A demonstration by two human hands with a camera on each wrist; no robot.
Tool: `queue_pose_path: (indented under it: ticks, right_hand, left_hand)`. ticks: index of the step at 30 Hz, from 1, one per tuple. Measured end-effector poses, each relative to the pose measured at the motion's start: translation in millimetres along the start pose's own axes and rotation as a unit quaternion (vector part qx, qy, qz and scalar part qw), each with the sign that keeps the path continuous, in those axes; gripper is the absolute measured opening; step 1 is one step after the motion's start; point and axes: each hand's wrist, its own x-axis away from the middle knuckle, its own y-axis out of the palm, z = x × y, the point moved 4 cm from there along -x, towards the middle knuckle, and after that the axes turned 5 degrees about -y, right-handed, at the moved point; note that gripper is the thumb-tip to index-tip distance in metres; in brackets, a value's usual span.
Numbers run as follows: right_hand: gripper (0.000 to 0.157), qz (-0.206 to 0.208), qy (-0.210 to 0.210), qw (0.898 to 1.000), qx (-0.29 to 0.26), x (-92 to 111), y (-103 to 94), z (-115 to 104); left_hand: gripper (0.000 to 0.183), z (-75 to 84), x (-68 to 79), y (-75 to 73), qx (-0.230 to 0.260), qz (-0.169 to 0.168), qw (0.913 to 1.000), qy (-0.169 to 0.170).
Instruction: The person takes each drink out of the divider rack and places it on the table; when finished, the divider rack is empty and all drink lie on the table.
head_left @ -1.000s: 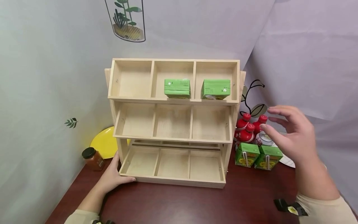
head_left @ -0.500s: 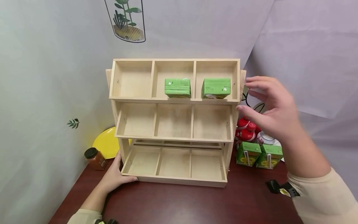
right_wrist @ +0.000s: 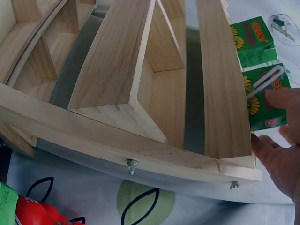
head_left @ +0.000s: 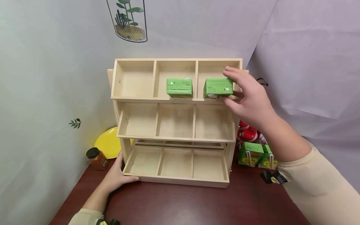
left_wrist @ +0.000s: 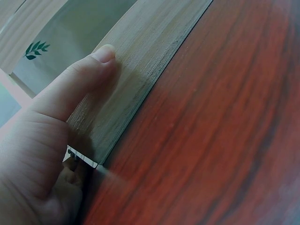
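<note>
A wooden three-tier display rack (head_left: pixel 174 140) stands on the table. My left hand (head_left: pixel 116 176) grips its lower left corner; in the left wrist view the thumb (left_wrist: pixel 84 77) lies along the front board. On the top tier, one green drink carton (head_left: pixel 179 87) sits in the middle compartment and another green drink carton (head_left: pixel 218 86) in the right one. My right hand (head_left: pixel 251 97) is spread around the right-hand carton, thumb at its front and index finger above its back edge. In the right wrist view that carton (right_wrist: pixel 265 115), straw on its side, is partly behind the fingers.
Right of the rack stand more green drink cartons (head_left: pixel 251 153) and red bottles (head_left: pixel 247 136), partly covered by my right arm. A yellow plate (head_left: pixel 108 143) and a dark-lidded jar (head_left: pixel 97 158) are on the left. Wall sheets rise close behind the rack.
My right hand has moved left and up from above the red bottles to the carton in the top right compartment. The left hand stays on the rack's corner.
</note>
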Motion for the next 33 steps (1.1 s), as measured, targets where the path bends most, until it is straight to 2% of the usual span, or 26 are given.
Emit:
queue_pose_path:
  ticks: [8,12,17,23,27,29,33]
  right_hand:
    - [0.058,0.035,-0.025,0.999,0.003,6,4.8,5]
    - [0.055,0.053,-0.056,0.997,0.002,10,4.2,5]
    - [0.054,0.078,-0.096,0.992,-0.013,17,3.6,5]
    - [0.049,0.111,-0.133,0.985,-0.011,19,-0.6,-12]
    - [0.047,0.121,-0.142,0.982,-0.017,19,-4.1,-28]
    - [0.046,0.13,-0.141,0.981,-0.021,20,-4.7,-30]
    - [0.044,0.153,-0.136,0.978,-0.036,24,-6.0,-28]
  left_hand:
    - [0.132,0.2,0.2,-0.2,-0.007,0.008,0.9999,0.001]
    - [0.132,0.5,0.7,0.1,-0.015,0.009,0.9999,0.002]
    - [0.133,-0.9,0.2,-0.1,-0.001,0.006,1.0,0.006]
    - [0.135,-21.1,-3.5,0.4,0.005,0.007,0.9998,0.017]
    - [0.134,-11.4,-1.2,0.3,0.011,0.004,0.9999,0.011]
    - [0.134,-2.5,0.4,0.2,0.013,0.002,0.9999,0.009]
    - [0.134,-0.2,-0.1,-0.2,0.006,0.0,1.0,0.003]
